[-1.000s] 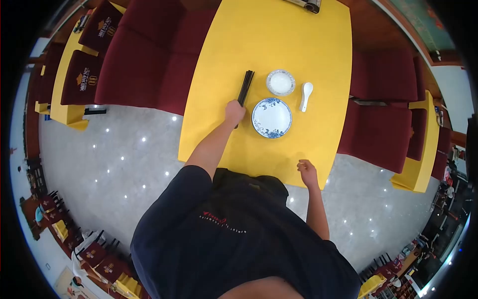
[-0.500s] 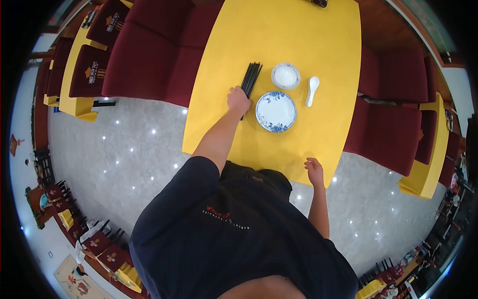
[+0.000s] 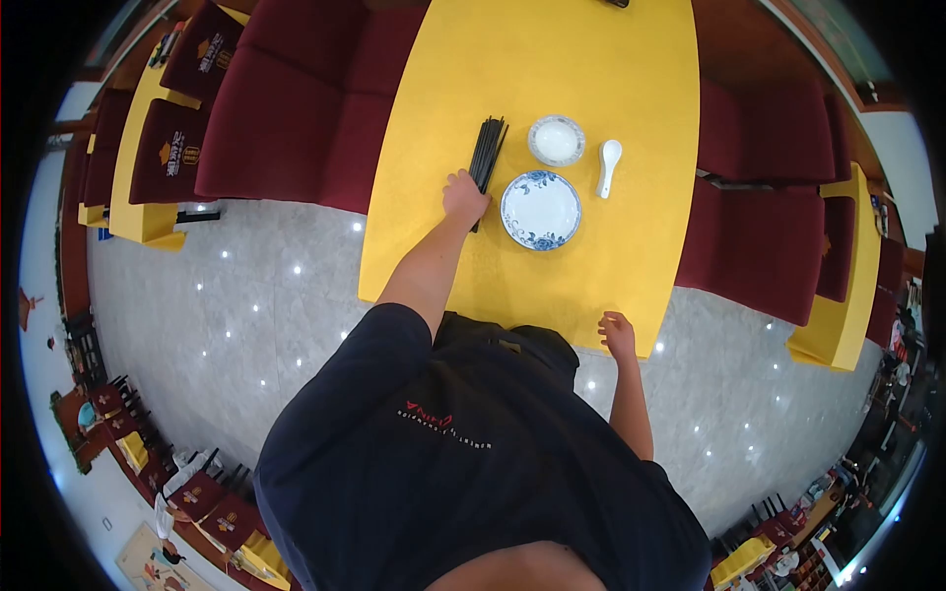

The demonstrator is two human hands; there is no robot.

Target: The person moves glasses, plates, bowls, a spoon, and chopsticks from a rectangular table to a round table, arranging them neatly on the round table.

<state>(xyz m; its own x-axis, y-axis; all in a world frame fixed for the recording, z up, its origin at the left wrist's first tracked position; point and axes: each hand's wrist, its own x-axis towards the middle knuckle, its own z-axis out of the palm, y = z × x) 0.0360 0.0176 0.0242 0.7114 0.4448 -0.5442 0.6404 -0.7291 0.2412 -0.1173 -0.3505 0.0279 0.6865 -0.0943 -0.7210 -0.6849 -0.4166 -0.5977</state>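
Black chopsticks (image 3: 488,150), left of the plate (image 3: 541,211), are fanning wider than a second ago, loosening their bundle under your left hand (image 3: 465,197), its grip unclear, your right hand (image 3: 617,335) hovering empty, half-curled.

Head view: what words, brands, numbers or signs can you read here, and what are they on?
No text reads surely.
Shirt: red and small white lettering, too blurred.
Chairs at left: white characters, orange emblems; too small and blurred.
Chopsticks, plate, bowl, spoon: no lettering visible.
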